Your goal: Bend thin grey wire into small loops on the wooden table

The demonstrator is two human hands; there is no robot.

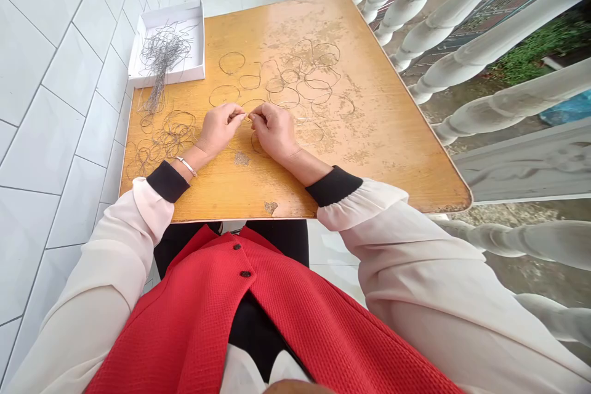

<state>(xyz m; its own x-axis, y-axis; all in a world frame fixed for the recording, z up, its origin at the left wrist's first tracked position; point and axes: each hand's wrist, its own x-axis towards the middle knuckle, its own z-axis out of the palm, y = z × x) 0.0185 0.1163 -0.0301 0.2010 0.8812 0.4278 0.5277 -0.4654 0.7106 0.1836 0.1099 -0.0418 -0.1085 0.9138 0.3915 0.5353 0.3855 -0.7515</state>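
Note:
My left hand [221, 129], with a bracelet at the wrist, pinches thumb and forefinger together above the table. Close beside it, my right hand [276, 132] makes a similar pinch, the fingertips of both almost meeting. A thin wire loop [253, 100] runs between the two pinches, partly hidden by the fingers; its ends cannot be made out. Several bent wire rings [283, 96] lie spread out beyond my hands. More loops are heaped in a tangled pile [175, 129] left of my left hand.
A white open box [199, 43] at the table's far left holds a bundle of thin wires [164, 52], some hanging over its near edge. The worn wooden table [383, 160] stands between a tiled wall [69, 117] and a white balustrade [425, 0].

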